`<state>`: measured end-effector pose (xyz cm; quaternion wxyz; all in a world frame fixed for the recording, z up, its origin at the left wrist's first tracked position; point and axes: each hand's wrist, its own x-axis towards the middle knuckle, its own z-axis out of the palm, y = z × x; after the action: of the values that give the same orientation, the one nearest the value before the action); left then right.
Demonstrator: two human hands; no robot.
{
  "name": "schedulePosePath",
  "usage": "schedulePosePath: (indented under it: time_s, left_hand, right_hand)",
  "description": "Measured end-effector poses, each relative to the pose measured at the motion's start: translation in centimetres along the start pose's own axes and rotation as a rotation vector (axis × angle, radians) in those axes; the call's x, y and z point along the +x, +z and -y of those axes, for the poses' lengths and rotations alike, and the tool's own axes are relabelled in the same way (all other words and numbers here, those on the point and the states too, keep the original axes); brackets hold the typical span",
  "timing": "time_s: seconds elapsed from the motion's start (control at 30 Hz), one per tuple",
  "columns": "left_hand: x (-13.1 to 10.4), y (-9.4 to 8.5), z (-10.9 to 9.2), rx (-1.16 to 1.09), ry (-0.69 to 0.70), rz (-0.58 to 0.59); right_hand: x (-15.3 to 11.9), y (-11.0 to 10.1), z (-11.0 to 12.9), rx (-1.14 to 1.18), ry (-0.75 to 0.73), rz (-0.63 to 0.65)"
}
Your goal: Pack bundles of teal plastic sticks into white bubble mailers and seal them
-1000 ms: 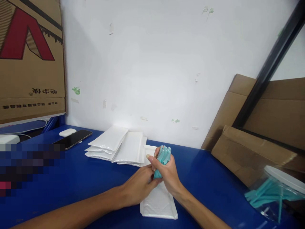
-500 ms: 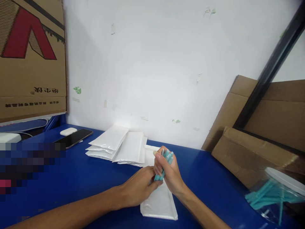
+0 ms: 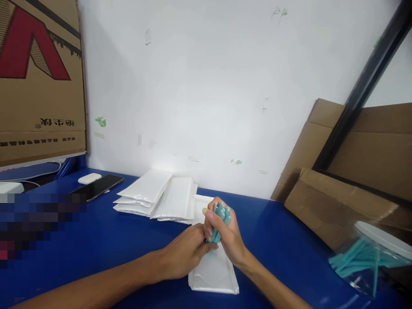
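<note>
A bundle of light-blue sticks is held above a white padded envelope that lies lengthwise on the table. My right hand is wrapped round the bundle, its thumb across the upper part. The rounded stick ends show above the fist. My left hand is closed at the bundle's lower end, thumb and fingers pinching it; part of the grip is hidden. Both hands cover the middle of the envelope. Just beyond my left hand lie more white padded envelopes, stacked in overlapping piles.
On the right, a clear plastic jar with a white lid lies tilted, with similar sticks inside. Cardboard leans behind it. A phone and a white case sit at the back left of the blue table, near a large carton.
The view has shifted slightly, so everything sits a little further left. Both hands keep their hold on the sticks, and the bundle's upper ends have turned a little within my right fist.
</note>
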<state>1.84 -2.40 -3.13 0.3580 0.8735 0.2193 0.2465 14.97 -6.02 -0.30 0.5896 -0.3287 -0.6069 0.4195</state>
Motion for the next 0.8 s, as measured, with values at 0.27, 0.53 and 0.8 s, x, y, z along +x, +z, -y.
schedulePosePath:
  time_s: [0.27, 0.53, 0.8]
  left_hand:
    - [-0.02, -0.08, -0.34, -0.038, -0.020, -0.005]
    - [0.11, -0.12, -0.27, -0.061, -0.020, 0.004]
    - [0.15, -0.07, -0.10, -0.033, -0.013, -0.003]
  right_hand:
    - [-0.49, -0.24, -0.06, 0.013, -0.023, 0.031]
    - [-0.53, -0.41, -0.32, 0.076, -0.036, 0.091]
    - [-0.55, -0.52, -0.34, 0.080, -0.046, 0.108]
